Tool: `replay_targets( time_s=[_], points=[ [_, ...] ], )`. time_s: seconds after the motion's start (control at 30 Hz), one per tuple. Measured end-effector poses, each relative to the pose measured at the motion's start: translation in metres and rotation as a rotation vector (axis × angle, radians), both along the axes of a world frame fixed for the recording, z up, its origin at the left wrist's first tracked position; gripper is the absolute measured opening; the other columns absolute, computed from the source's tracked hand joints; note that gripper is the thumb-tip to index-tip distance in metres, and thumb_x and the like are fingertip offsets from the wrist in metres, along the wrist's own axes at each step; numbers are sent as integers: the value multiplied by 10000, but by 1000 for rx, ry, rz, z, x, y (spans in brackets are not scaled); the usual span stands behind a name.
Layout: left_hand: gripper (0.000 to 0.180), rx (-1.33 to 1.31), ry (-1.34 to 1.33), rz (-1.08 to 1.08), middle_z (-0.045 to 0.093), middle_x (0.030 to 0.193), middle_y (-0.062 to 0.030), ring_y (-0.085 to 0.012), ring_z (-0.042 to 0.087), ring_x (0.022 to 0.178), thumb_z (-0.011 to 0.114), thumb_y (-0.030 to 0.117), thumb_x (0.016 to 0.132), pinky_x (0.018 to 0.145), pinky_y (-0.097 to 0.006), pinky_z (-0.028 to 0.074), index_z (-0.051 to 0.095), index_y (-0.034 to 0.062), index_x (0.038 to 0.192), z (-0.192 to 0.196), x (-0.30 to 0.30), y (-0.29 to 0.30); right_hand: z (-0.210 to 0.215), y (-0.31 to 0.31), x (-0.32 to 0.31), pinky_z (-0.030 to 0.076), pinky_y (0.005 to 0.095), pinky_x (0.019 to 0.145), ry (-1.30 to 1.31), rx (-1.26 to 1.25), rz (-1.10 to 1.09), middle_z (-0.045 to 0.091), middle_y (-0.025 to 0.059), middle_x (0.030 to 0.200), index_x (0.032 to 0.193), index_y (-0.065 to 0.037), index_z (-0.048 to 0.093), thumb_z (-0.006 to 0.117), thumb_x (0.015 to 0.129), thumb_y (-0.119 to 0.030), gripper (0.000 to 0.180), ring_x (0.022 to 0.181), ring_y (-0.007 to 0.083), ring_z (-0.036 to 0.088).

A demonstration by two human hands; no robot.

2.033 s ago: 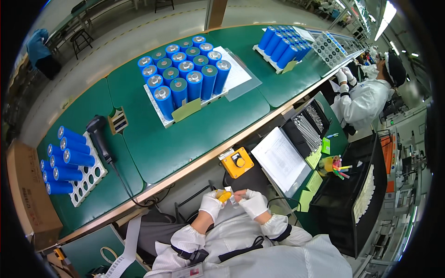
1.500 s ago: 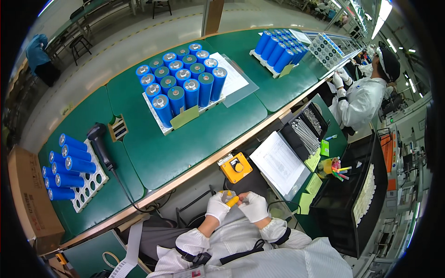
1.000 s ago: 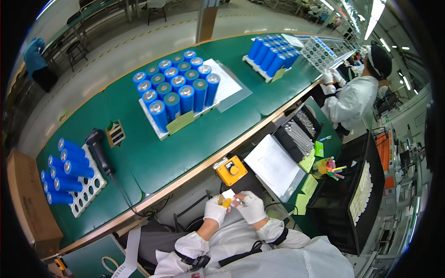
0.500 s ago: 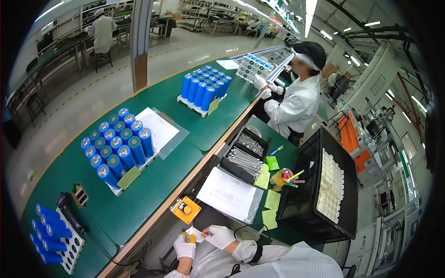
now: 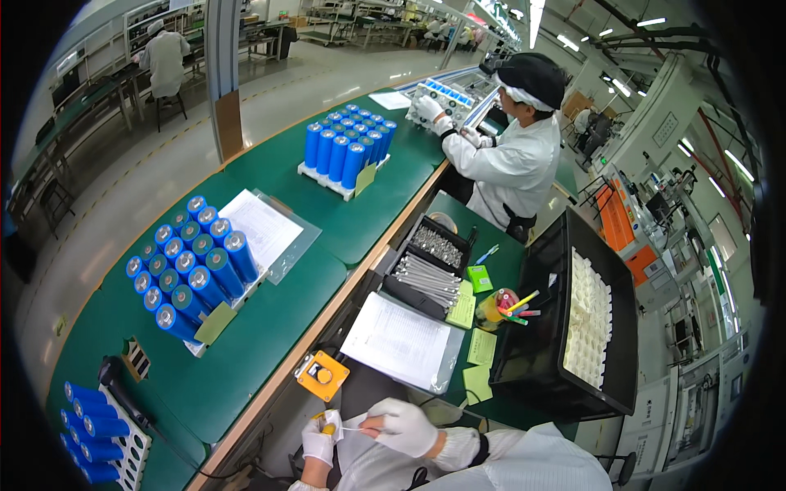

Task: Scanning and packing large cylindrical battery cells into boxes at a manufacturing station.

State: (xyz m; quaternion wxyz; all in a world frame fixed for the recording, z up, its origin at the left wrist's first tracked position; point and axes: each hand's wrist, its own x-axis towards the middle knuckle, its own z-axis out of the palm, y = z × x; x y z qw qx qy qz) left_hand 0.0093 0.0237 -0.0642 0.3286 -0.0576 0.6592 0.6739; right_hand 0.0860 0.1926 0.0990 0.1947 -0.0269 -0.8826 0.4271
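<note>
My left hand (image 5: 318, 442), in a white glove with yellow covers on some fingertips, is closed over my lap near the lower edge. My right hand (image 5: 407, 427) wears a white glove that leaves some fingertips bare. Its fingers pinch a thin white strip (image 5: 352, 428), which stretches across to the left hand's fingers. Whether the strip is tape, thread or part of a glove I cannot make out. Just beyond the hands, an orange box with a round button (image 5: 322, 376) sits by the bench edge.
Blue cylindrical cells (image 5: 184, 270) stand in white holders on the green bench (image 5: 270, 327). A handheld scanner (image 5: 115, 378) lies at left. Printed sheets (image 5: 397, 340), metal rods (image 5: 427, 282), a marker cup (image 5: 497, 309) and a black crate (image 5: 524, 360) are at right. A co-worker (image 5: 516, 155) works beyond.
My right hand has moved a little away from the left, and the white piece between them is now drawn out into a thin strip. The co-worker's arm has reached farther over the white holder.
</note>
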Motion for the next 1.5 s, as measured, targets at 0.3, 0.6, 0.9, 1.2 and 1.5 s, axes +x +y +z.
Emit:
replay_targets(
  time_s=[0.3, 0.6, 0.9, 1.2, 1.5],
  points=[
    [98, 345, -394, -13, 567, 741, -25, -122, 537, 582, 510, 94, 935, 528, -239, 437, 580, 29, 953, -27, 8, -5, 177, 42, -13, 434, 318, 498, 162, -276, 781, 608, 91, 765, 833, -32, 670, 747, 709, 36, 162, 583, 223, 588],
    [112, 212, -399, -147, 615, 793, -52, -147, 574, 622, 499, 114, 956, 561, -259, 472, 592, 52, 970, 5, 12, -6, 180, 4, -42, 430, 358, 504, 533, -590, 1191, 596, 110, 744, 822, -36, 643, 707, 773, -62, 84, 591, 262, 582],
    [222, 53, -113, -335, 615, 802, -45, -85, 484, 540, 423, 22, 959, 462, -216, 383, 589, 17, 1106, 2, 10, -5, 175, -13, -54, 425, 397, 511, 688, -622, 1342, 584, 128, 724, 812, -41, 617, 666, 837, -160, 131, 600, 300, 575],
    [143, 189, -399, -137, 581, 705, -36, -93, 419, 436, 502, 72, 944, 385, -243, 296, 639, 30, 947, -9, -1, -9, 166, -36, -63, 421, 437, 517, 828, -598, 1479, 573, 146, 704, 801, -46, 590, 626, 901, -258, 238, 609, 339, 569],
    [458, -112, -283, -238, 538, 583, 11, -97, 451, 465, 550, 473, 949, 444, -260, 342, 670, 80, 746, -24, 8, -10, 179, -54, -80, 421, 462, 482, 983, -578, 1548, 498, 153, 627, 648, -73, 500, 546, 875, -144, 242, 529, 332, 522]
  ],
)
